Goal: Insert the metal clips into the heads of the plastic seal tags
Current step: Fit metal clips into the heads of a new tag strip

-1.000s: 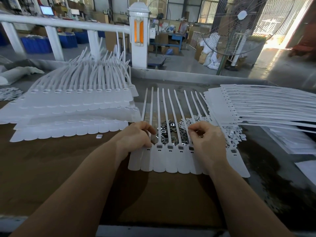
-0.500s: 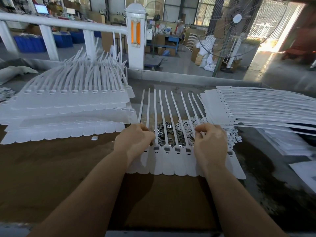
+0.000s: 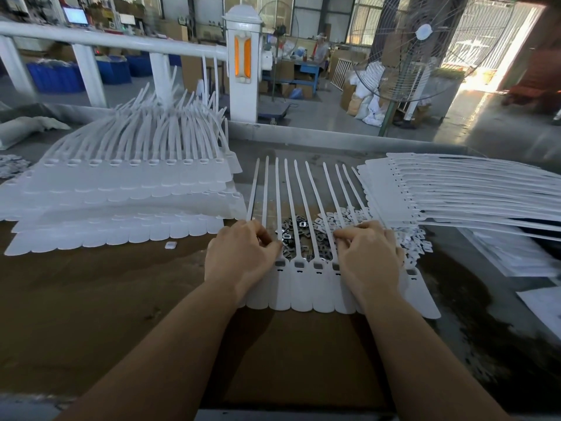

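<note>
A joined row of white plastic seal tags [image 3: 306, 288] lies flat on the brown table, straps pointing away from me. Several heads in the middle of the row show a dark metal clip [image 3: 299, 264] seated in them. Beneath the straps lies a pile of loose metal clips [image 3: 299, 235]. My left hand [image 3: 243, 256] rests curled on the left end of the row, fingertips pinched at the tag heads. My right hand [image 3: 368, 253] rests curled on the right part, fingers pressing at a head. What sits under either set of fingertips is hidden.
A big stack of white tag rows [image 3: 121, 192] fills the left of the table, and another stack [image 3: 455, 189] lies at the right. One stray small white piece [image 3: 171, 245] lies near the left stack. White sheets [image 3: 531, 259] lie at the far right. A standing fan [image 3: 422, 44] is beyond the table.
Both hands stay on the same tag row with only small finger movements; the view has shifted slightly.
</note>
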`<state>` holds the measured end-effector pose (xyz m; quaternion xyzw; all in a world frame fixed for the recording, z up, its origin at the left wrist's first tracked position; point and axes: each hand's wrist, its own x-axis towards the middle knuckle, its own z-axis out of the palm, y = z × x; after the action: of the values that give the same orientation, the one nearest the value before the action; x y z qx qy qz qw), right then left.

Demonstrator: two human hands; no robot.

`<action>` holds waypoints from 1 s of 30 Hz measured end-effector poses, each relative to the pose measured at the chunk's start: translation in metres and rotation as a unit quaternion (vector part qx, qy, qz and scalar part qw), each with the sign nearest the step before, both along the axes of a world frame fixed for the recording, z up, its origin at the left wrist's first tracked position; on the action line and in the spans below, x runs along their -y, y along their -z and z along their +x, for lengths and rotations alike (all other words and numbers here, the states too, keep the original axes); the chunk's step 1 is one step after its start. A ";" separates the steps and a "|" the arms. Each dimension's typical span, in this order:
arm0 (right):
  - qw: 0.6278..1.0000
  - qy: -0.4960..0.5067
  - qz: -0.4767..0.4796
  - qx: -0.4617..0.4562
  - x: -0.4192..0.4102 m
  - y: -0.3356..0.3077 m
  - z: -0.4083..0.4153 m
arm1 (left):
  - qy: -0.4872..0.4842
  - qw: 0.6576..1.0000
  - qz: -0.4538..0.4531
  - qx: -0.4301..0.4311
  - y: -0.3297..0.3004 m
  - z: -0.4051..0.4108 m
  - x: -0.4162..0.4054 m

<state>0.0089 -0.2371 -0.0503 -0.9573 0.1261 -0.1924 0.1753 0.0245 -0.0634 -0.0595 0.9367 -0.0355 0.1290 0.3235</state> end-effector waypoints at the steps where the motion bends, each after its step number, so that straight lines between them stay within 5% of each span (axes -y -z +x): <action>1: 1.000 0.000 0.002 0.002 0.000 0.000 0.000 | 0.000 1.000 0.000 0.000 0.000 0.000 0.000; 30: 1.000 0.002 -0.014 0.001 -0.003 0.000 0.001 | 0.005 1.000 -0.009 0.000 0.000 -0.002 -0.002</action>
<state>0.0098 -0.2343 -0.0503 -0.9594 0.1248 -0.1950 0.1612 0.0225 -0.0610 -0.0592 0.9336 -0.0393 0.1279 0.3324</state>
